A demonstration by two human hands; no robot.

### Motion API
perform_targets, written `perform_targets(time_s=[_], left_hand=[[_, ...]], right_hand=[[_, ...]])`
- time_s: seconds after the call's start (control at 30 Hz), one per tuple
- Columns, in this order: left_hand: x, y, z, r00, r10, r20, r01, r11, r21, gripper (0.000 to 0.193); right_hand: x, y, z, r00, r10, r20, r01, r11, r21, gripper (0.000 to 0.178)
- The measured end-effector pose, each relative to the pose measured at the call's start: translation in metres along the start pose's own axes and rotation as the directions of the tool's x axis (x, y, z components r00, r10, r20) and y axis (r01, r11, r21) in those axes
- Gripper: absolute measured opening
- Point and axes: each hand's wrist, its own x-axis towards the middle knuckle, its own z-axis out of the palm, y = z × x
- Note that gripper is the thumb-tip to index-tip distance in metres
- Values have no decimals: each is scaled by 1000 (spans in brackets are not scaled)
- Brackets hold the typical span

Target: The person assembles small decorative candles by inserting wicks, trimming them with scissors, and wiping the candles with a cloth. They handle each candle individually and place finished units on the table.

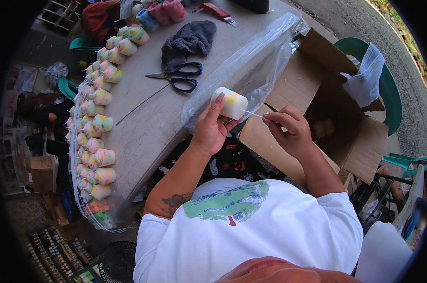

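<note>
A white pillar candle with pale yellow and pink patches (231, 103) lies tilted on its side in my left hand (212, 125), whose fingers wrap round it. From its end a white wick (253, 113) sticks out to the right. My right hand (291, 129) pinches the far end of that wick between thumb and fingertips. Both hands are in the air in front of my chest, between the table edge and an open cardboard box (308, 80). A clear plastic bag (241, 70) lies on the table just beyond the candle.
Rows of similar multicoloured candles (102, 123) line the table's left edge. Blue-handled scissors (180, 78), a thin dark rod (142, 104), a grey cloth (189, 42) and a red cutter (218, 12) lie on the table (142, 137). A green chair (393, 94) stands behind the box.
</note>
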Motion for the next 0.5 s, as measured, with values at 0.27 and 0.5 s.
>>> perform_targets(time_s=[0.27,0.5], left_hand=[[-2,-12,6,1000,10,6,-10,1000,25,39],[1,-18,7,998,41,-40,-42,999,-25,42]], right_hand=[[1,1,9,1000,-29,-11,29,999,-16,14],[-4,1,10,995,98,-7,-98,995,-12,17]])
